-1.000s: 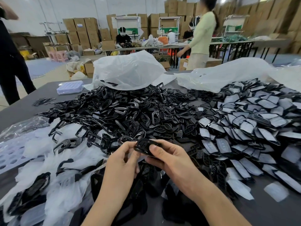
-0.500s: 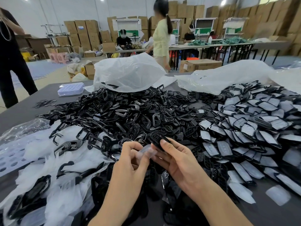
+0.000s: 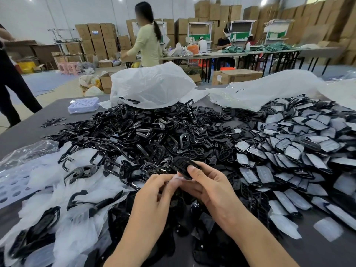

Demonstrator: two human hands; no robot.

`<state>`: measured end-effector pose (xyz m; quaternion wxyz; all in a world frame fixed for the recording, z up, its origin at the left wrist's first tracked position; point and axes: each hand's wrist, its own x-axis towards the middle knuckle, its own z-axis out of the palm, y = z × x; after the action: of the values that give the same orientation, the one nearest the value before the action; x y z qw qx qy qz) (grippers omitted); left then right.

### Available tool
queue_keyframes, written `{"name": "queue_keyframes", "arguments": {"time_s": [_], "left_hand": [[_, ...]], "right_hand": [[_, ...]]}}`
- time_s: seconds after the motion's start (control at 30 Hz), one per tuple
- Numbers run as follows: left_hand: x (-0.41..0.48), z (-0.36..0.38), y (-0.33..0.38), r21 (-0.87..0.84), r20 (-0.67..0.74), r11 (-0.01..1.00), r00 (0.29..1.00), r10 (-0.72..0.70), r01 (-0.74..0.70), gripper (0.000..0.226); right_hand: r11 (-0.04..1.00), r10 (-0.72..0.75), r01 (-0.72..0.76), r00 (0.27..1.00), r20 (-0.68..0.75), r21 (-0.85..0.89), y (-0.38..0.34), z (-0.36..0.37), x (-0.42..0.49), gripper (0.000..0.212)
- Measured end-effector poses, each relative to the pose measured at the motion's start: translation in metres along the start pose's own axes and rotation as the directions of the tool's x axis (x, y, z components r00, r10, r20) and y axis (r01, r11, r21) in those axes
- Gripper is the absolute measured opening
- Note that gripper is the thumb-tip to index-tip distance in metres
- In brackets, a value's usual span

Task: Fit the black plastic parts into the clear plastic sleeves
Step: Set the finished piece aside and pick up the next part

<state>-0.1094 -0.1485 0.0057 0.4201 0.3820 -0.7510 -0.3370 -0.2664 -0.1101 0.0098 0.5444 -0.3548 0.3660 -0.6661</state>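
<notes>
Over the middle of the bench's near edge, the right hand [image 3: 210, 187] grips a black part [image 3: 182, 163], thumb on top and fingers curled beneath. The left hand [image 3: 154, 191] pinches a clear sleeve [image 3: 178, 178] between thumb and fingers, right at the part's lower end. I can't tell whether the part has entered the sleeve.

The hands are crowded on all sides. Just beyond them a heap of loose black parts [image 3: 146, 135] covers the middle of the bench. A pile of parts already in sleeves [image 3: 308, 147] runs from there to the right edge. Empty sleeves [image 3: 57, 189], with black frames tangled among them, fill the near left corner. More black pieces lie under the wrists.

Two big white plastic bags [image 3: 152, 87] [image 3: 269, 89] slump along the far edge, touching the heaps. A small clear box [image 3: 83, 105] sits near the far left corner, apart from the parts.

Bare bench [image 3: 28, 132] shows only as a strip along the left edge and a patch at the near right corner, where a single sleeve [image 3: 328, 229] lies alone.

Beyond the bench a person in a pale yellow top [image 3: 146, 47] stands among stacked cardboard boxes [image 3: 100, 37].
</notes>
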Motion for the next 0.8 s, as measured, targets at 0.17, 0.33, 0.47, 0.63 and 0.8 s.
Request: {"name": "queue_keyframes", "arguments": {"time_s": [0.17, 0.33, 0.47, 0.63, 0.8], "left_hand": [[0.002, -0.006, 0.001, -0.090, -0.039, 0.992, 0.995, -0.088, 0.085, 0.023], [0.000, -0.005, 0.005, -0.209, 0.005, 0.974, 0.996, -0.086, 0.085, 0.019], [-0.001, -0.002, 0.008, -0.354, 0.066, 0.929, 0.993, -0.094, 0.111, 0.009], [0.000, -0.001, 0.004, -0.396, -0.004, 0.910, 0.991, -0.135, 0.123, 0.007], [0.000, 0.000, 0.004, -0.361, -0.098, 0.925, 0.982, -0.163, 0.118, 0.015]], "right_hand": [[0.999, -0.022, 0.025, 0.990, -0.141, 0.021, -0.001, -0.002, 0.003, 0.020], [0.999, -0.023, 0.033, 0.958, -0.286, 0.029, 0.001, -0.007, 0.005, 0.024], [0.996, -0.019, -0.001, 0.972, -0.236, -0.087, 0.005, -0.002, 0.002, 0.017], [0.992, 0.007, -0.027, 0.987, -0.163, -0.120, 0.008, 0.006, 0.001, 0.010], [0.984, -0.025, 0.010, 0.996, -0.083, -0.179, 0.008, 0.008, -0.002, 0.023]]}}
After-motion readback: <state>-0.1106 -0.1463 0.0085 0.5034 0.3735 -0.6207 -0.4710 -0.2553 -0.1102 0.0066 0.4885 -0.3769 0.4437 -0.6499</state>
